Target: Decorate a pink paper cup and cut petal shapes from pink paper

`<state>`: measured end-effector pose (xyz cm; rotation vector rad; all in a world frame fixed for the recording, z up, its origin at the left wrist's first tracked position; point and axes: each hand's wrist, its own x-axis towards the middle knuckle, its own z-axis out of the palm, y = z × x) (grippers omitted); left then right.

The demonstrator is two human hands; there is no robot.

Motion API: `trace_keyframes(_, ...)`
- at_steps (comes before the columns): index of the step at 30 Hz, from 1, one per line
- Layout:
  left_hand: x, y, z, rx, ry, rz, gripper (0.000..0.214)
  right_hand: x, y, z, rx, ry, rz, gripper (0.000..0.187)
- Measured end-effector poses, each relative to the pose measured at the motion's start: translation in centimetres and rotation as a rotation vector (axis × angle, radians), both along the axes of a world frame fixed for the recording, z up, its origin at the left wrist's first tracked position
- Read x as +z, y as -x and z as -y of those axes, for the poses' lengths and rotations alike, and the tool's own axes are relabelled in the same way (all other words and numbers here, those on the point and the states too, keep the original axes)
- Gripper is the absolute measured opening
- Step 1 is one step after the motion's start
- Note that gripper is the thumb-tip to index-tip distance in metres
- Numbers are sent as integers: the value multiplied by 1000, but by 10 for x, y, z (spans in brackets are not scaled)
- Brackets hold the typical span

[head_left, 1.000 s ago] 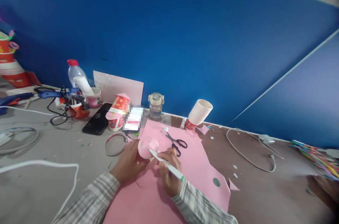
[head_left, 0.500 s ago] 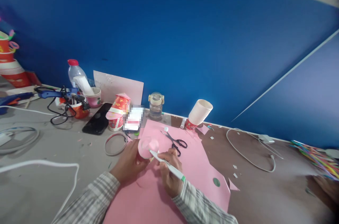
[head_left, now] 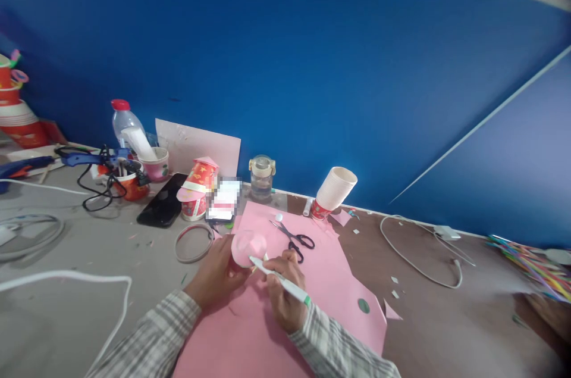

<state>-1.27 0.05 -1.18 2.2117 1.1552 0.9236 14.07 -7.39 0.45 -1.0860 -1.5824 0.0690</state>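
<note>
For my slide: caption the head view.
Left hand holds a pink cutout; right hand holds a pen at its edge.

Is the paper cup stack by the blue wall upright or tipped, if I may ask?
Tipped: the paper cup stack leans over, its open mouth facing up and rightward.

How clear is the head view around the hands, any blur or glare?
Head view: even light, no glare; left hand, right hand, pen and pink cutout fairly sharp; straws at the right edge smeared; a pixelated patch beyond the hands.
</note>
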Motion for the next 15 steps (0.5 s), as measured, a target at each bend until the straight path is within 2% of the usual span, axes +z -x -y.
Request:
trace_keyframes(9,-2,0,-2,-5,-44,-28,38,7,-4,0,-26,37,-46,24)
trace_keyframes(15,-1,-1,-2,5,-35,-41,39,2,-4,-1,-27,46,-49,23)
